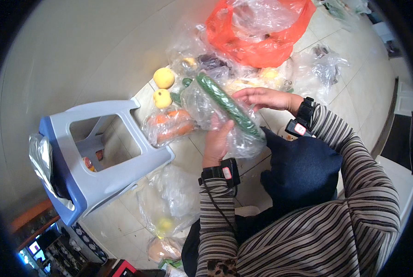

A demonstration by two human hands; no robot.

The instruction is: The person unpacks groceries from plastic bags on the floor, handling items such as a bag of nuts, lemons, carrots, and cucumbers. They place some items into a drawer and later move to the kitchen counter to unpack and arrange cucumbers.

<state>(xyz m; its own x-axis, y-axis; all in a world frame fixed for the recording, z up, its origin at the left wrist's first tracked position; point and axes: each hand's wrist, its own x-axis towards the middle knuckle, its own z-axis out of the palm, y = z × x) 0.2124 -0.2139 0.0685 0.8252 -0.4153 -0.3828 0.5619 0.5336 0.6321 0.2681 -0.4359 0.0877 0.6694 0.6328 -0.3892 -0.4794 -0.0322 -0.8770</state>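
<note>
A long green cucumber (229, 105) lies tilted in a clear plastic bag (201, 107) in front of me. My left hand (218, 140) grips the bagged cucumber from below, its thumb on the plastic. My right hand (262, 98) is at the far side of the bag, fingers partly extended; whether they touch the plastic is unclear. Just left of the bag, carrots (173, 126) rest in clear plastic on the floor, and two yellow round fruits (163, 78) lie beyond them. Behind the cucumber are more clear bags, one with a dark purple content (211, 62).
A grey and blue plastic stool (106, 138) stands at left with silver foil packaging (42, 159) on its top. A red plastic bag (255, 52) sits at the far side. Other clear bags lie on the tiled floor at right (319, 74) and near left (173, 194).
</note>
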